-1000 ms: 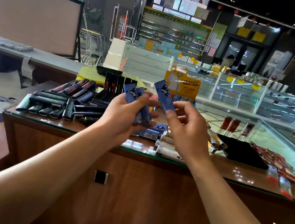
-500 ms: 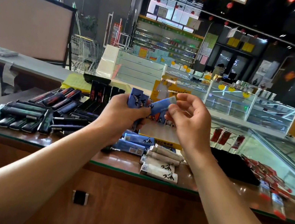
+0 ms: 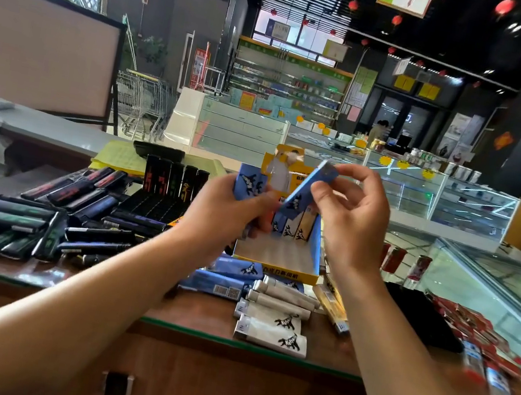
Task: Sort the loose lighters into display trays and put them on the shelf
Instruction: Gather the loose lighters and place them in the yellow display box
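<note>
My left hand (image 3: 227,212) grips a small bunch of blue lighters (image 3: 249,183) above the counter. My right hand (image 3: 350,220) pinches one more blue lighter (image 3: 307,188), tilted, its lower end touching the bunch. Right behind both hands stands a yellow and blue display tray (image 3: 278,263) with a few lighters (image 3: 292,227) upright at its back and bare slots in front. Loose blue lighters (image 3: 220,280) and white lighters (image 3: 271,324) lie in front of the tray near the counter edge.
Many black lighters (image 3: 39,221) lie piled on the left of the glass-topped wooden counter (image 3: 196,318), with a black tray of upright ones (image 3: 174,182) behind. Red lighters (image 3: 482,354) and a black tray (image 3: 419,312) lie at the right. Glass showcases (image 3: 403,187) stand behind.
The camera has come closer and tilted up. My right hand has swung its single blue lighter from beside the bunch up and rightward, its top now raised higher.
</note>
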A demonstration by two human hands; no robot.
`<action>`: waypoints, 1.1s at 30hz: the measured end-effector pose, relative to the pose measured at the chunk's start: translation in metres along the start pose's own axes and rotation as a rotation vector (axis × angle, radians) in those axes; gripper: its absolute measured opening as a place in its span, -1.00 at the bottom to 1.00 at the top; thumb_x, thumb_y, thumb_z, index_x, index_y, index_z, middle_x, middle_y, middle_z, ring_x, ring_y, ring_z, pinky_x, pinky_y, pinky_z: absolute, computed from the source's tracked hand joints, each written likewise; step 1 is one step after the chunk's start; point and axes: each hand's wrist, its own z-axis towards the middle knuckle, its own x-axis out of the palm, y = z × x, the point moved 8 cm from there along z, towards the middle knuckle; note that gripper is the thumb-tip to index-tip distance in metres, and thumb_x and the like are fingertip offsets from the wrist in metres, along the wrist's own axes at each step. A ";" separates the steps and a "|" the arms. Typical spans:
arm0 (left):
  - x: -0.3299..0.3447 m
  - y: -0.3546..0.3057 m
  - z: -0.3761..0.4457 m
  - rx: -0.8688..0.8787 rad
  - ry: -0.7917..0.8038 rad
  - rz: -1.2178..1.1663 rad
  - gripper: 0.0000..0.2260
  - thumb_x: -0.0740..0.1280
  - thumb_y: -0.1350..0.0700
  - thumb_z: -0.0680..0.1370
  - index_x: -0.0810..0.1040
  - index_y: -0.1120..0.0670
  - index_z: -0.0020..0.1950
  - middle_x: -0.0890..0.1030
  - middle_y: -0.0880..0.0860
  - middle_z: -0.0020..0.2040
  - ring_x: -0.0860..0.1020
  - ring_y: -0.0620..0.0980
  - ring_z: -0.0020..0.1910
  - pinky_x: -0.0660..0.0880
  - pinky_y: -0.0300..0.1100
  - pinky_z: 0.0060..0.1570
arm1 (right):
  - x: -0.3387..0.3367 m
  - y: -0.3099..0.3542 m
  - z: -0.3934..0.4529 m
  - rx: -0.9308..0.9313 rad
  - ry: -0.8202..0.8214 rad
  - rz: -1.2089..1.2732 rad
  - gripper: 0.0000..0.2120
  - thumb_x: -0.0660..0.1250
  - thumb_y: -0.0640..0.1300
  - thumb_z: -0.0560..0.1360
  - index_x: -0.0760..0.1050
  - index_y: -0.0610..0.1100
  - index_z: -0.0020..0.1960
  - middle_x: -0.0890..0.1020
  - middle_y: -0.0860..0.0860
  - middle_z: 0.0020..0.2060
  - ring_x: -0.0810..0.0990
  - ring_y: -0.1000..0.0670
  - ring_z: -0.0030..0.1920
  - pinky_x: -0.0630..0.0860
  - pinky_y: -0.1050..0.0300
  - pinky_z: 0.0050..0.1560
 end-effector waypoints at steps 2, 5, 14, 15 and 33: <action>-0.008 0.000 0.009 -0.064 -0.008 -0.067 -0.90 0.35 0.13 0.60 0.53 0.15 -0.03 0.67 0.14 -0.23 0.57 -0.03 -0.43 0.55 -0.18 -0.41 | -0.010 -0.007 0.010 0.019 -0.013 -0.027 -0.74 0.42 -0.30 0.48 0.51 0.02 0.03 0.69 0.05 -0.10 0.69 0.06 -0.12 0.65 0.09 -0.08; -0.015 0.007 0.023 -0.158 0.030 -0.106 -0.85 0.35 0.08 0.60 0.49 0.14 0.06 0.60 0.09 -0.28 0.55 0.03 -0.42 0.63 0.01 -0.25 | -0.013 -0.023 0.023 0.026 0.012 -0.131 -0.74 0.42 -0.28 0.49 0.54 0.03 0.07 0.67 0.11 -0.09 0.68 0.13 -0.15 0.63 0.17 -0.12; -0.015 0.027 0.066 -0.151 0.140 0.162 -0.83 0.35 0.32 0.54 0.48 0.17 0.11 0.60 0.19 -0.18 0.56 0.03 -0.31 0.48 -0.19 -0.41 | 0.015 -0.076 0.044 -0.074 0.228 -0.600 -0.80 0.51 -0.20 0.42 0.56 -0.03 -0.01 0.63 0.11 -0.18 0.60 0.19 -0.20 0.47 0.45 -0.22; -0.013 0.026 0.070 -0.133 0.143 0.172 -0.84 0.35 0.32 0.55 0.49 0.17 0.11 0.62 0.21 -0.14 0.57 0.04 -0.27 0.49 -0.19 -0.39 | 0.016 -0.080 0.046 -0.089 0.246 -0.642 -0.80 0.51 -0.19 0.42 0.57 -0.04 -0.01 0.64 0.11 -0.18 0.62 0.15 -0.18 0.49 0.42 -0.18; -0.015 0.027 0.079 0.064 0.030 0.259 -0.94 0.43 0.25 0.53 0.60 0.16 -0.02 0.60 0.22 -0.23 0.59 0.01 -0.30 0.57 -0.22 -0.39 | 0.049 -0.098 0.040 -0.394 0.378 -1.064 -0.73 0.48 -0.14 0.45 0.63 -0.11 0.14 0.65 -0.02 -0.01 0.46 -0.10 -0.01 0.42 0.03 -0.02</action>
